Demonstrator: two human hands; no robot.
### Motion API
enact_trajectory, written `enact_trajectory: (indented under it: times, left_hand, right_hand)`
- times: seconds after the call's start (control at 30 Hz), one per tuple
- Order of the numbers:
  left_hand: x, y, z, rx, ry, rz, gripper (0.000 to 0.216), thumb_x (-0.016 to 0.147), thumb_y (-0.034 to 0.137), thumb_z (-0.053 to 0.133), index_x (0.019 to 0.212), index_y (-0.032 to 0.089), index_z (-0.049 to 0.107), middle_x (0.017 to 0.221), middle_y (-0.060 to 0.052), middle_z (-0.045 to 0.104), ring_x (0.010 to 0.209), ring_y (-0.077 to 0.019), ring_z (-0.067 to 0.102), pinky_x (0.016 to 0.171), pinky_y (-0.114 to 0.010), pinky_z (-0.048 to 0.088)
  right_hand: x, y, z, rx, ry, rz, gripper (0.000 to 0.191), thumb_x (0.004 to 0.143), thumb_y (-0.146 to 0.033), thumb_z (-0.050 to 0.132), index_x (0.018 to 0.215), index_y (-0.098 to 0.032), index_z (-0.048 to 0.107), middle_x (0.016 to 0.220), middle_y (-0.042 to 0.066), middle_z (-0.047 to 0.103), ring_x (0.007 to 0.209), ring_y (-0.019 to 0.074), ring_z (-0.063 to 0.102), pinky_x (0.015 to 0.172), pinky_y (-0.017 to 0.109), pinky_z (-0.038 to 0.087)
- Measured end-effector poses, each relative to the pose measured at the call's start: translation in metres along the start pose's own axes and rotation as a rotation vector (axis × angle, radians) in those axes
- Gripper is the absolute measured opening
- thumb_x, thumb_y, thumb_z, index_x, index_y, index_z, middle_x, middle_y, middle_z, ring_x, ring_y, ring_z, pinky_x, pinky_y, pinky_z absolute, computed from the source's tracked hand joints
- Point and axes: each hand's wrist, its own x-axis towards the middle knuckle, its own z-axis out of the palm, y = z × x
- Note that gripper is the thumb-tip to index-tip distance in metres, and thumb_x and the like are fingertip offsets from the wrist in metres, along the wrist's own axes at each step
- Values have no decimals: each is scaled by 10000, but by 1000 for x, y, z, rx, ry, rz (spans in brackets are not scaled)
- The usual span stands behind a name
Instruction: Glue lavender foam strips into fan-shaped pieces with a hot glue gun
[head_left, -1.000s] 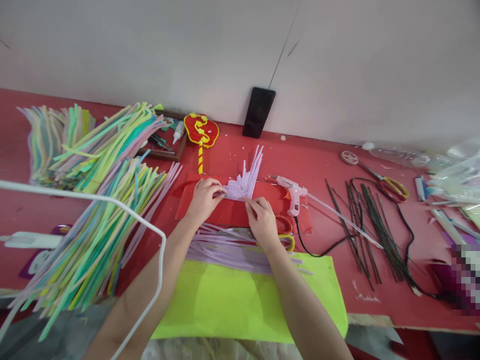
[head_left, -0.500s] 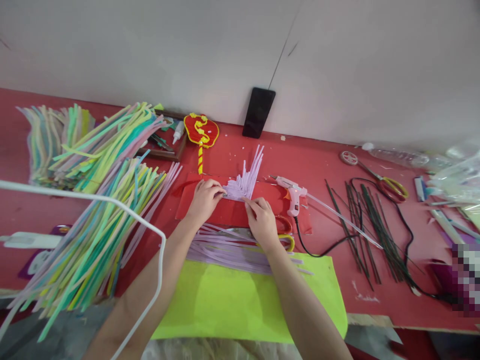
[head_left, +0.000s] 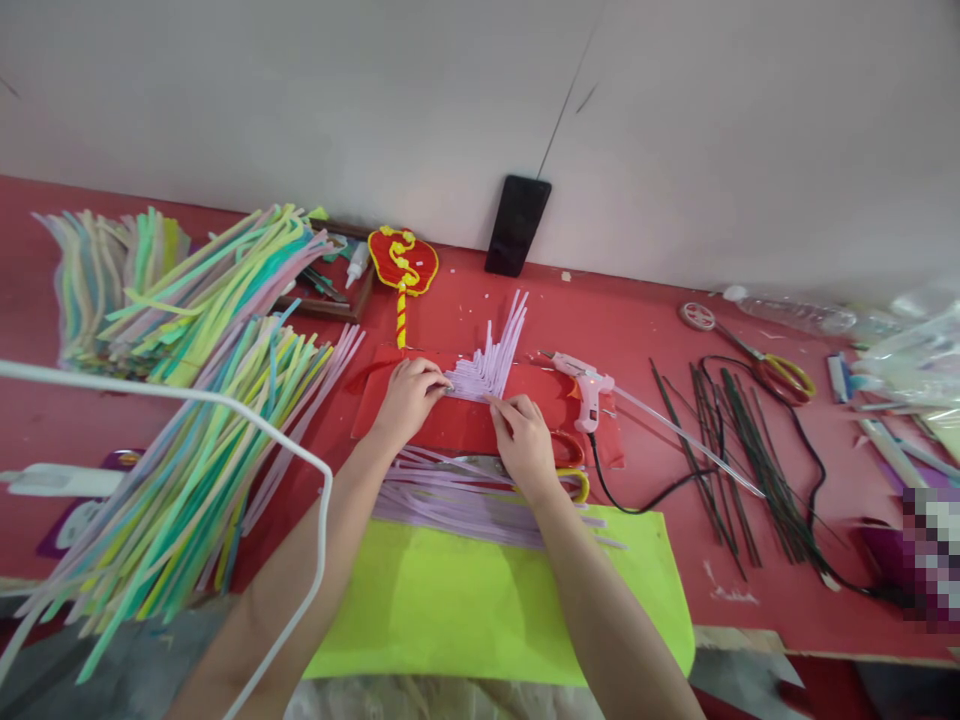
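Observation:
A lilac piece made of bent pipe cleaners (head_left: 484, 370), stacked in V shapes, lies on a red board (head_left: 442, 430). My left hand (head_left: 412, 395) pinches its left end between thumb and fingertips. At its lower right corner, my right hand (head_left: 525, 440) is closed on the edge with thumb and forefinger. Loose lilac pipe cleaners (head_left: 450, 510) lie below the board, beside a pair of scissors (head_left: 574, 485) partly hidden by my right hand. Just right of the board's middle rests a pink glue gun (head_left: 589, 390) with a long clear glue stick.
Bundles of coloured pipe cleaners (head_left: 202, 480) cover the left side, with a white bent rod (head_left: 326, 520) in front. A red-and-yellow fan shape (head_left: 403, 262) and a phone (head_left: 517, 225) stand behind. Dark green stems (head_left: 757, 460), a black cord and more scissors (head_left: 784, 375) lie right.

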Motion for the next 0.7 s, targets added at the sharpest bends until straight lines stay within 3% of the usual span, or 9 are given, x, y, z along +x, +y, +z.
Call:
enact_trajectory:
  times: [0.37, 0.5, 0.7]
  left_hand:
    - [-2, 14, -9, -26, 100, 3, 158, 868, 191, 531, 923, 201, 678, 929, -53, 627, 928, -193, 579, 925, -389, 443]
    - [-7, 30, -9, 47, 24, 66, 192, 859, 162, 531, 966, 241, 669, 997, -42, 621, 975, -196, 572, 1035, -457, 361]
    - [-12, 39, -3, 95, -39, 132, 235, 871, 155, 509, 1033, 255, 647, 1042, -36, 614, 1024, -186, 573, 1083, -456, 306]
  right_hand:
    - [1, -2, -3, 96, 33, 18, 329, 940, -278, 405, 1141, -224, 660, 837, 56, 549, 816, 188, 518, 808, 335, 461]
    - [2, 0, -5, 113, 70, 51, 326, 939, -265, 394, 1123, -227, 660, 854, 59, 553, 839, 193, 525, 824, 343, 458]
    - [3, -1, -5, 60, 14, 5, 317, 938, -251, 394, 1077, -231, 678, 893, 75, 574, 864, 206, 522, 827, 363, 454]
